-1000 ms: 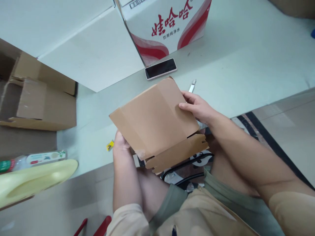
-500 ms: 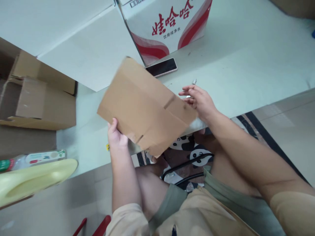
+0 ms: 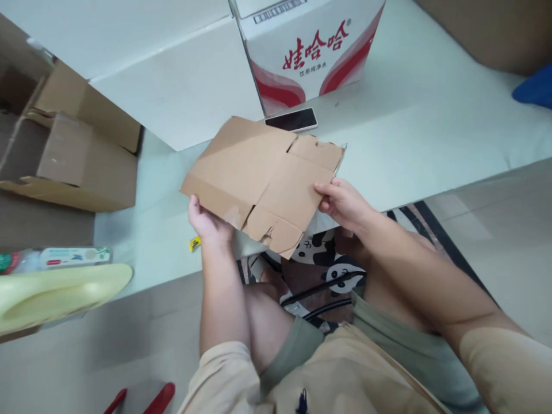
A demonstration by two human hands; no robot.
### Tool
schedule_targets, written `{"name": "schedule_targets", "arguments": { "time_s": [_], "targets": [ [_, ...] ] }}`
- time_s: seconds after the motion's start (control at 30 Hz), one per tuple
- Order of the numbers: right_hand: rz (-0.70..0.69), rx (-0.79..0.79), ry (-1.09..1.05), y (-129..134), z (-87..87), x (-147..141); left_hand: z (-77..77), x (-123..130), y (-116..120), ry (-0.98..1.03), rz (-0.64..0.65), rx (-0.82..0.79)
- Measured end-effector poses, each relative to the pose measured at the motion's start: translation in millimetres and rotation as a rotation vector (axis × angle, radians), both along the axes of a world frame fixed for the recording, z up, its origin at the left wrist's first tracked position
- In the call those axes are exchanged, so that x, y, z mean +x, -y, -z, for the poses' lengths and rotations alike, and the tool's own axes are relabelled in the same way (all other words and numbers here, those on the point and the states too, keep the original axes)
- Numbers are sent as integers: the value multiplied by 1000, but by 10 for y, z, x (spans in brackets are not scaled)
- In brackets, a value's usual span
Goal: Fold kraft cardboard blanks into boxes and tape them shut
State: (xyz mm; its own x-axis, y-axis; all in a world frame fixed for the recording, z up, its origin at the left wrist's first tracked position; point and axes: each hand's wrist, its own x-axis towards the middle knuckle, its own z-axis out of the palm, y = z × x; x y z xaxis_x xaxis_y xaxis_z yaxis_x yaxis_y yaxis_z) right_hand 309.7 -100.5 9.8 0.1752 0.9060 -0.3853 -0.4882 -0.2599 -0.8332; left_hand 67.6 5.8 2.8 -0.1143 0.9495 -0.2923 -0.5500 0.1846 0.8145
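A flat piece of brown cardboard [image 3: 263, 178] is held tilted above the front edge of the table. It has slits along a fold line and ragged torn edges at its right and lower ends. My left hand [image 3: 211, 226] supports its lower left edge, thumb on top and fingers hidden underneath. At the right edge my right hand [image 3: 342, 202] pinches the cardboard between thumb and curled fingers. A thin shiny strip [image 3: 340, 160] pokes out past the cardboard's right edge, close to my right hand; its kind and what holds it are hidden.
Behind the cardboard a phone [image 3: 293, 119] lies beside a white and red carton [image 3: 314, 63]. A white panel [image 3: 185, 86] stands at back left, near open cardboard boxes [image 3: 99, 167]. Left are a pale yellow curved object [image 3: 69, 287] and a small yellow item [image 3: 195, 244]. A blue object [image 3: 535, 87] is far right.
My right hand, earlier with fingers apart near a shiny object, now grips the cardboard's right edge. The cardboard has tilted and turned, showing its torn right end. The view has shifted slightly.
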Motion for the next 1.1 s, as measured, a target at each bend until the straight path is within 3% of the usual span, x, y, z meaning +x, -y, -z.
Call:
{"name": "schedule_targets", "arguments": {
  "time_s": [0.1, 0.23, 0.4, 0.5, 0.57, 0.7, 0.8, 0.87, 0.97, 1.1],
  "targets": [
    [118, -40, -16, 222, -115, 81, -75, -41, 43, 78, 19, -24],
    [355, -79, 112, 701, -200, 438, -119, -102, 71, 135, 79, -122],
    [773, -105, 584, 1254, -251, 1115, -159, -101, 76, 197, 84, -150],
    [913, -63, 795, 1155, -350, 1588, -164, -90, 55, 217, 94, -158],
    [921, -32, 818, 812, -473, 1936, -158, -81, 37, 230, 92, -163],
    [645, -95, 736, -211, -715, 2500, -143, -55, -2, 235, 82, -161],
    [552, -197, 796, -728, -690, 2451, -144, -54, -32, 231, 72, -166],
    [414, -219, 865, -803, -534, 2144, -150, -71, -51, 231, 67, -170],
    [87, -233, 947, -619, -199, 1522, -160, -113, -75, 233, 70, -164],
    [-482, -178, 1315, -330, 92, 908, -177, -174, -58, 264, 76, -145]
  ]
}}
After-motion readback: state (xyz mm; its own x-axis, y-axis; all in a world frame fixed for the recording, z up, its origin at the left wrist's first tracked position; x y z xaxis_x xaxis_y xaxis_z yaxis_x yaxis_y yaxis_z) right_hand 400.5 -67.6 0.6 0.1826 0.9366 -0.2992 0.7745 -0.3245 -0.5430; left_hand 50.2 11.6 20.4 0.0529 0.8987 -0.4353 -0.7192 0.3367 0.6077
